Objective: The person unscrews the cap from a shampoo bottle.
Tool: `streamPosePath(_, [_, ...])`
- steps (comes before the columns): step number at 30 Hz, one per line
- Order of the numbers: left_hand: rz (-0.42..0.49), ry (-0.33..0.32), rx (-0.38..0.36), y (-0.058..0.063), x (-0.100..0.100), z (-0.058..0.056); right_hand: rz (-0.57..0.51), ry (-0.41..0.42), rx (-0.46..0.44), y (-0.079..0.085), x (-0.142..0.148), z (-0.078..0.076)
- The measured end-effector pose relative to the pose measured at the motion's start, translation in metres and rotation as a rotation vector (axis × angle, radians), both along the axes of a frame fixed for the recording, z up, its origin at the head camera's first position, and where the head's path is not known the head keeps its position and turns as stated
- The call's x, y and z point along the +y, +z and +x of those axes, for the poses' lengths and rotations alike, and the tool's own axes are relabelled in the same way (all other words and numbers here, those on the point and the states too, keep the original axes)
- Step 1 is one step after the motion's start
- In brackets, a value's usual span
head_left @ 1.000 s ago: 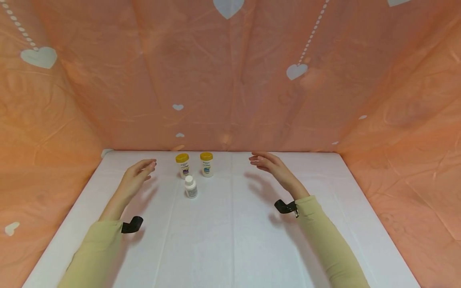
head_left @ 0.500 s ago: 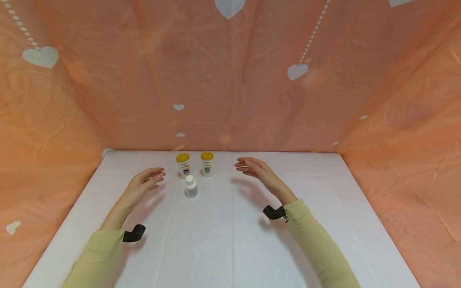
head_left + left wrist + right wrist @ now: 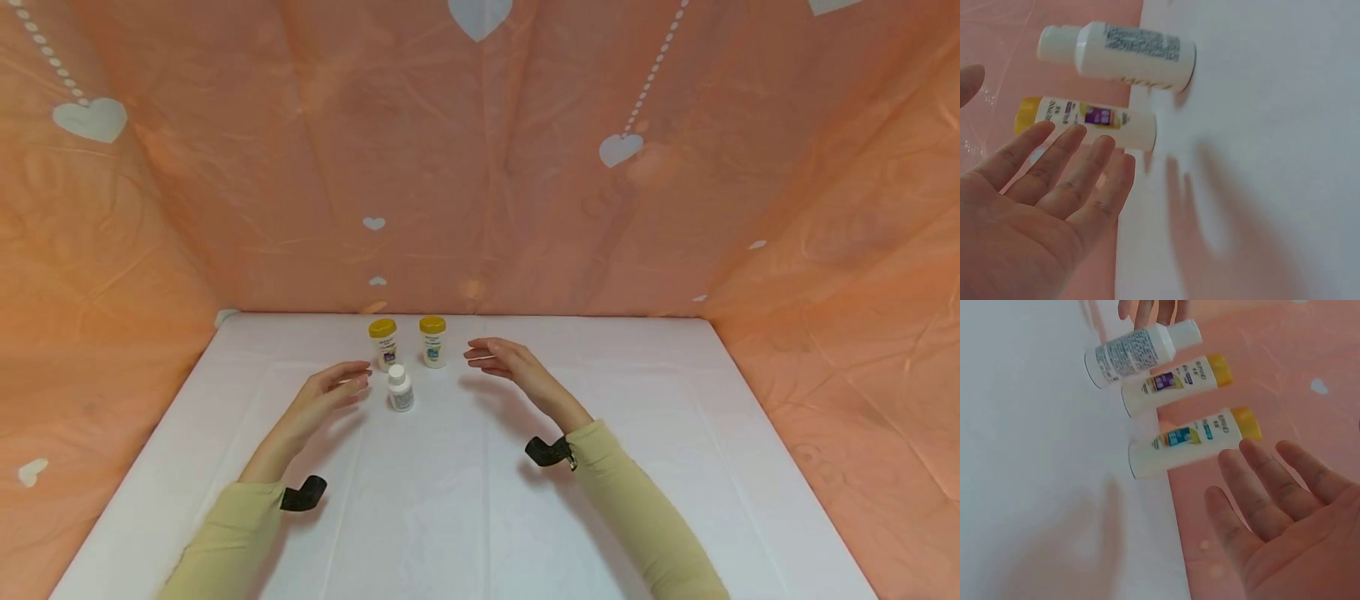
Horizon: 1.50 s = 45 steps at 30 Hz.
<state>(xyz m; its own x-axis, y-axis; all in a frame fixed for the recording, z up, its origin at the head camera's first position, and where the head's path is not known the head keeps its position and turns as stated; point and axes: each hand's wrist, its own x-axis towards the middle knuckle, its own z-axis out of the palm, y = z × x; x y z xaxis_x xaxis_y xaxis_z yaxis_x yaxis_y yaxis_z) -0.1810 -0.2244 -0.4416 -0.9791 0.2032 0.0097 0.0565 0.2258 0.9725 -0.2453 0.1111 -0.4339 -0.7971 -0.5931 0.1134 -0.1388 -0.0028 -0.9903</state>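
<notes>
Three small bottles stand upright in a group towards the back of the white table. A white bottle with a white cap (image 3: pixel 401 392) is frontmost. Behind it are a yellow-capped bottle with a purple label patch (image 3: pixel 385 346) and a yellow-capped bottle with a blue-green label patch (image 3: pixel 432 343). My left hand (image 3: pixel 322 400) hovers just left of the white-capped bottle, fingers extended and nothing held. To the right of the blue-green-labelled bottle, my right hand (image 3: pixel 517 371) hovers with extended fingers, also holding nothing. Both wrist views show gaps between fingers and bottles.
The white-covered table (image 3: pixel 450 517) is bordered at the back and sides by orange cloth (image 3: pixel 480 183) with pale hearts. Black wrist cameras (image 3: pixel 303 494) stick out inward from both sleeves. Shadows of the hands fall on the tabletop.
Both hands have moved inward towards the bottles, the left to the right and the right to the left, each also slightly nearer the front. The bottles stay in place.
</notes>
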Motion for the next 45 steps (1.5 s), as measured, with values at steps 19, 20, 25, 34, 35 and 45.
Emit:
streamPosePath(19, [0.059,-0.023,0.047,-0.024,0.021,-0.006,-0.042,0.071,-0.021,0.013,-0.038,0.022])
streamPosePath(20, [0.061,-0.024,0.048,-0.024,0.023,-0.006,-0.045,0.078,-0.018,0.012,-0.040,0.023])
streamPosePath(25, [0.060,-0.015,0.026,-0.027,0.028,-0.009,-0.012,0.082,0.015,0.011,-0.049,0.025])
streamPosePath(34, [0.056,0.006,-0.014,-0.028,0.036,-0.012,0.041,0.016,0.110,0.009,-0.071,0.029])
streamPosePath(35, [0.058,0.010,-0.021,-0.029,0.036,-0.012,0.035,0.010,0.119,0.008,-0.074,0.029])
streamPosePath(45, [0.017,0.028,0.006,-0.032,0.035,-0.012,0.007,-0.022,0.210,0.007,-0.092,0.032])
